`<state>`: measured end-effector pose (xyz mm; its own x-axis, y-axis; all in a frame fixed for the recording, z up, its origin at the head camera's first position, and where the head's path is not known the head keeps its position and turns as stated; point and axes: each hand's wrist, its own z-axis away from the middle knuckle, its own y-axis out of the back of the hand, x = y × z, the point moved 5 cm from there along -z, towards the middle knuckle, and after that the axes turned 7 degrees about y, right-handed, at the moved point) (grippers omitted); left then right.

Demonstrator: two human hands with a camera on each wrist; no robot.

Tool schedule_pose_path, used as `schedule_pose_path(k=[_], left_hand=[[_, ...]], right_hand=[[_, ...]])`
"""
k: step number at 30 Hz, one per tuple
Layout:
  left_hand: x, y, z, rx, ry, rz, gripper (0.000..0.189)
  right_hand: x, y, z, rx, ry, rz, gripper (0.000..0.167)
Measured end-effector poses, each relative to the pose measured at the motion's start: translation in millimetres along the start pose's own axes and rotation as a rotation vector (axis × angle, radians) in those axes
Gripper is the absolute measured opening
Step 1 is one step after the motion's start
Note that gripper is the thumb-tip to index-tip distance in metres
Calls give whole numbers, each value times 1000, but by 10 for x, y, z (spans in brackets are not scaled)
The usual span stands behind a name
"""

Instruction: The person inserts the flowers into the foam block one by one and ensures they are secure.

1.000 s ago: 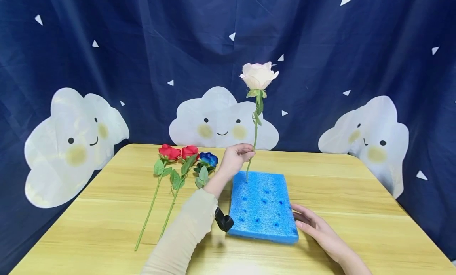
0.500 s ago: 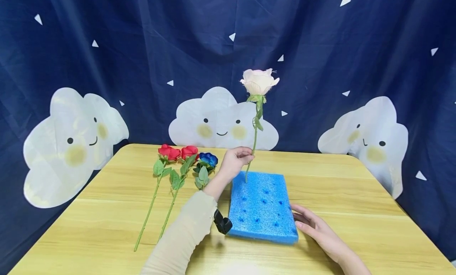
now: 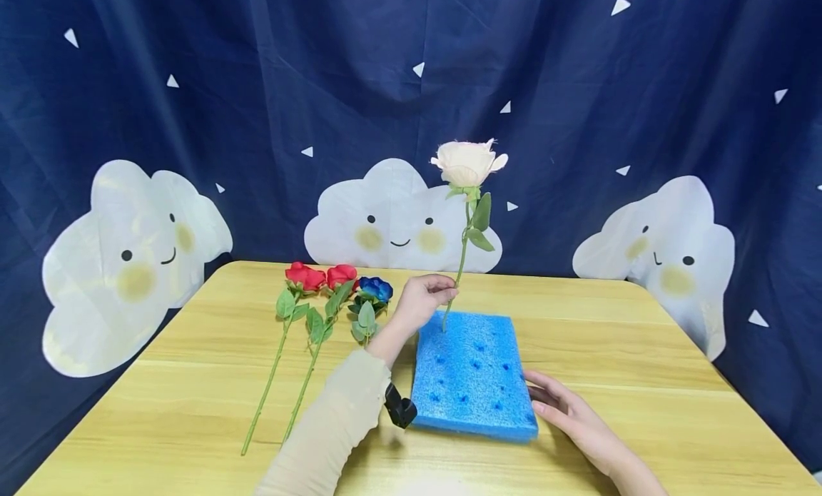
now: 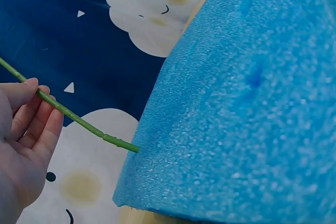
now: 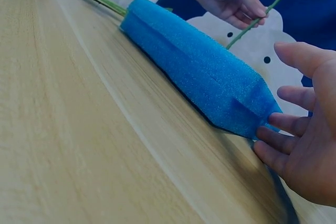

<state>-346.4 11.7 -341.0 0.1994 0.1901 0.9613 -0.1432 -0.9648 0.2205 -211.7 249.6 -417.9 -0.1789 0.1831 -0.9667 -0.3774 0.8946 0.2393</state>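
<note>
At lower right, the right hand point(image 3: 574, 421), fingers loosely spread, touches the foam block point(image 3: 472, 375) at centre. At left, two red roses point(image 3: 305, 276) and a blue rose point(image 3: 375, 289) lie uninserted. Upper centre, the left hand point(image 3: 420, 297) pinches the pale rose point(image 3: 467, 165) by its stem, its end apparently in the foam.

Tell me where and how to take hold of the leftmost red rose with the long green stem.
Probably pinch its bare, thin green lower stem from above left: the leftmost red rose lies flat, its green leaves sit near the bloom, and a second red rose lies close on its right.
</note>
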Motion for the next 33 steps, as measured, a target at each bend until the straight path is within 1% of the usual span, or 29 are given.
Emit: schedule_pose_path(k=[9,14,21,26,33], left_hand=[[-31,-6,24,-7,10,5,16],[-47,7,26,4,8,4,17],[-94,-5,36,-3,12,-50,16],[-128,4,36,-8,21,-26,19],[-154,10,39,-13,60,-11,18]], right_hand=[[6,-5,8,-1,3,11,50],[3,-7,7,1,-3,10,50],[-2,-8,0,2,-2,19,50],[4,-9,-3,-2,-2,14,50],[6,-9,1,-9,1,8,50]])
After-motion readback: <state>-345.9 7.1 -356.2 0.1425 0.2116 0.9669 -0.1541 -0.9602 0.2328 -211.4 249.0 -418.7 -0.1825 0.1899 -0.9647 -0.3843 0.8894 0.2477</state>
